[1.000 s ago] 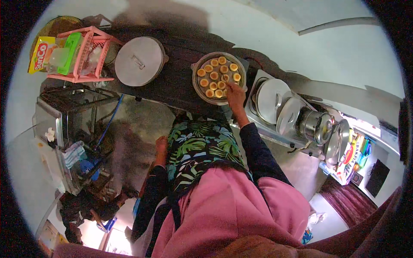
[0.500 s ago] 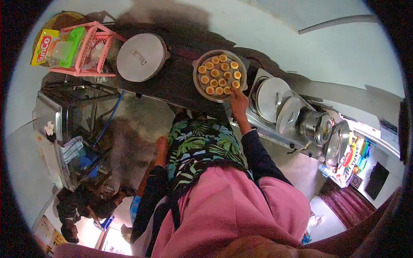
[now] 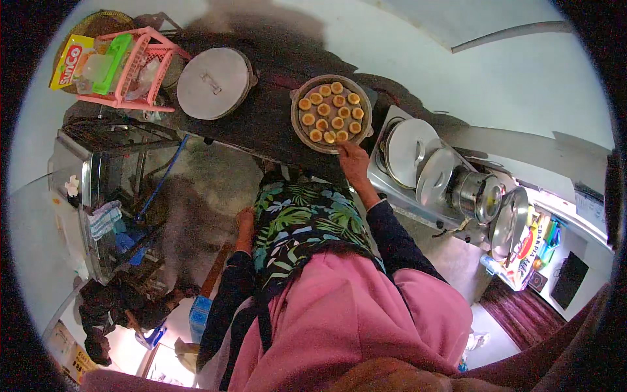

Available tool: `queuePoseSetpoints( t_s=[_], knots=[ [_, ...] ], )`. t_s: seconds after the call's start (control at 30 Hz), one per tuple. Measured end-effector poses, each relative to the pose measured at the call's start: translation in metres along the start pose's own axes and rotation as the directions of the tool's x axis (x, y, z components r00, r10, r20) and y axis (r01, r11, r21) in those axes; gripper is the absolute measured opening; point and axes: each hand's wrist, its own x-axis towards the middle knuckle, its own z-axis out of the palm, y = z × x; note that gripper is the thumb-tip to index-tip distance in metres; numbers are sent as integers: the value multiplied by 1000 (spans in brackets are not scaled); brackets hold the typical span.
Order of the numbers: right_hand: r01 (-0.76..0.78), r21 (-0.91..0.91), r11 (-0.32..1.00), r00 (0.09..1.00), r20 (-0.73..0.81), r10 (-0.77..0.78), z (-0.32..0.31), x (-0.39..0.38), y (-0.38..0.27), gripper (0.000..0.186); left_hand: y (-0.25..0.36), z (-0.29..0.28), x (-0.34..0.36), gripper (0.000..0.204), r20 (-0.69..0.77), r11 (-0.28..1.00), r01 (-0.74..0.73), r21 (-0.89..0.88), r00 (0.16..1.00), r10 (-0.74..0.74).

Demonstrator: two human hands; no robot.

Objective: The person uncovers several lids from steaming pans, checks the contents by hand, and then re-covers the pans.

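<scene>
Shifted leftward along the pan's (image 3: 297, 124) near rim, the right hand (image 3: 353, 161) bunches its fingers, grip unclear; browned cakes (image 3: 337, 123) just beyond look light, soft, probably best pinched by their sides.

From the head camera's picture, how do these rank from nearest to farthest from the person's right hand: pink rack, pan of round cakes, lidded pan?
1. Pan of round cakes: the right hand is at its near rim.
2. Lidded pan: farther left on the dark table.
3. Pink rack: beyond that, far left.
</scene>
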Motion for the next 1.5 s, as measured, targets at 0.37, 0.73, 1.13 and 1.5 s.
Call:
queuePoseSetpoints(
  t_s=[0.37,0.73,1.13,1.5],
  knots=[
    [131,-48,990,991,0,-131,-11,-9,11,21,10,-46,2,41,508,995,-94,46,859,57],
    [70,-264,962,992,124,-38,-36,-12,27,23,10,-32,-5,28,123,957,54,-286,992,-19],
    [-51,-139,989,999,-23,49,-26,19,24,19,19,-63,13,25,374,965,126,-230,927,-32],
    [139,-7,990,948,-288,-135,0,86,19,13,7,-34,3,32,153,871,188,-455,979,-132]
  ],
)
